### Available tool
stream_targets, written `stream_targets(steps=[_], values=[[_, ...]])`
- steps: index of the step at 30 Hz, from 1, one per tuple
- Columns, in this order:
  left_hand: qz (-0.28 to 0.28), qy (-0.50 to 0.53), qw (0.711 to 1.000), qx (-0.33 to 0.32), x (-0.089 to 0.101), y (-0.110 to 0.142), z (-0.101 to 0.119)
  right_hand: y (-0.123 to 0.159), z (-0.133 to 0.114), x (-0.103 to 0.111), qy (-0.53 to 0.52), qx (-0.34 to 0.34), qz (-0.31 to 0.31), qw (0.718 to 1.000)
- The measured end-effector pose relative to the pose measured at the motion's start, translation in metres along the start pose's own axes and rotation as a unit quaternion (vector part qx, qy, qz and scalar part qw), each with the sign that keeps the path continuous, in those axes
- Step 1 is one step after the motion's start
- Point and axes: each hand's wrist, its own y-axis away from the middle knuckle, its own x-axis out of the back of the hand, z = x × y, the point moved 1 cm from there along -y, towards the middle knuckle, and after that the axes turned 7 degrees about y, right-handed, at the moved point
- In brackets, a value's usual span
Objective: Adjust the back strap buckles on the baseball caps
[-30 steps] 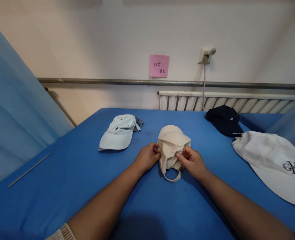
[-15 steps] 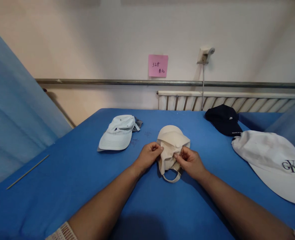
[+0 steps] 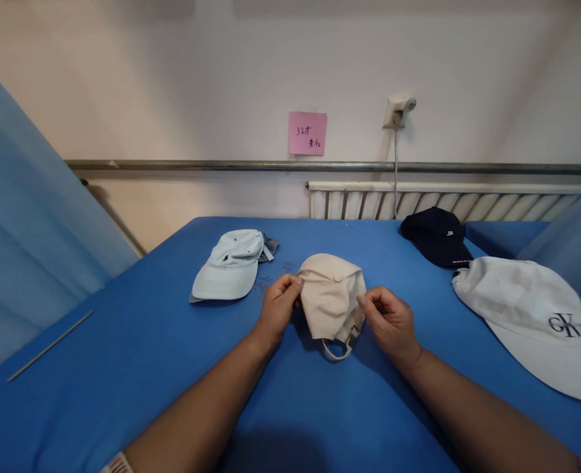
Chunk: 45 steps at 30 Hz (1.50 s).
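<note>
Grip check on my head feed: left hand (image 3: 278, 305) closed, thumb and fingers pinching the left edge of the beige cap (image 3: 332, 305). Right hand (image 3: 391, 323) also closed, thumb tip on the cap's right edge, looks like a pinch; its curled fingers partly hide the contact. So cap sits between the two grips, top button (image 3: 337, 278) up, strap loop (image 3: 337, 357) hanging on the near side. Blue cover (image 3: 172, 394) under both hands.

Ahead-left of the left grip, well apart from it: light blue cap (image 3: 228, 266), with a grey piece (image 3: 270, 248) showing behind it. Much farther left: thin stick (image 3: 50, 346). Ahead-right of the right grip: dark cap (image 3: 436, 236). Right of the right grip, well apart: white cap (image 3: 521, 295) with dark lettering. Beyond both grips, on the wall: pink note (image 3: 308, 133) and socket (image 3: 393, 112).
</note>
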Motion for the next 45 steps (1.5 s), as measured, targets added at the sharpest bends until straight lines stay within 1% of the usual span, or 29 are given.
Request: stream_targets(steps=[2,4,6,7,9,11,13,17,21,23,24,26,29,30,32,34,36,39,45], values=[[0.035,0.004,0.999,0.010,0.004,-0.004,-0.003,-0.003,0.006,-0.001,0.005,-0.016,0.006,1.000],[0.059,0.005,0.998,0.014,0.008,-0.007,-0.004,-0.006,0.012,-0.004,0.038,-0.013,-0.022,0.999],[0.066,0.001,0.998,0.016,0.009,-0.008,-0.006,-0.008,0.014,-0.007,0.096,0.003,-0.087,0.992],[0.065,-0.003,0.998,0.018,0.008,-0.008,-0.006,-0.008,0.013,-0.009,0.132,0.009,-0.129,0.983],[0.066,-0.012,0.997,0.021,0.007,-0.007,-0.007,-0.007,0.009,-0.013,0.209,0.004,-0.202,0.957],[0.068,-0.023,0.997,0.021,0.006,-0.006,-0.008,-0.006,0.004,-0.016,0.277,-0.013,-0.248,0.928],[0.068,-0.030,0.997,0.021,0.005,-0.006,-0.009,-0.007,0.000,-0.019,0.327,-0.032,-0.268,0.906],[0.063,-0.036,0.997,0.025,0.004,-0.006,-0.011,-0.013,0.001,-0.025,0.383,-0.066,-0.291,0.874],[0.060,-0.031,0.997,0.028,0.004,-0.007,-0.012,-0.014,0.004,-0.030,0.415,-0.048,-0.304,0.856],[0.070,-0.017,0.997,0.033,0.006,-0.008,-0.012,-0.012,0.005,-0.029,0.414,-0.038,-0.294,0.861],[0.078,-0.005,0.996,0.037,0.007,-0.009,-0.012,-0.011,0.006,-0.027,0.404,-0.035,-0.285,0.868],[0.095,0.030,0.994,0.050,0.010,-0.010,-0.009,-0.009,0.007,-0.020,0.362,-0.022,-0.255,0.896],[0.120,0.093,0.986,0.068,0.014,-0.013,-0.004,-0.008,0.005,-0.007,0.248,0.030,-0.173,0.952],[0.127,0.110,0.983,0.072,0.015,-0.014,-0.003,-0.007,0.003,-0.003,0.207,0.054,-0.144,0.966],[0.135,0.132,0.979,0.074,0.017,-0.015,0.000,-0.005,-0.002,0.002,0.136,0.097,-0.092,0.982],[0.137,0.145,0.977,0.070,0.018,-0.016,0.001,-0.002,-0.008,0.004,0.089,0.126,-0.055,0.987],[0.144,0.156,0.975,0.061,0.020,-0.017,0.001,0.001,-0.012,0.003,0.066,0.142,-0.042,0.987],[0.155,0.162,0.973,0.051,0.022,-0.017,0.002,0.003,-0.014,0.001,0.056,0.153,-0.055,0.985],[0.141,0.157,0.975,0.067,0.019,-0.016,0.000,0.001,-0.011,0.001,0.060,0.176,-0.089,0.979]])
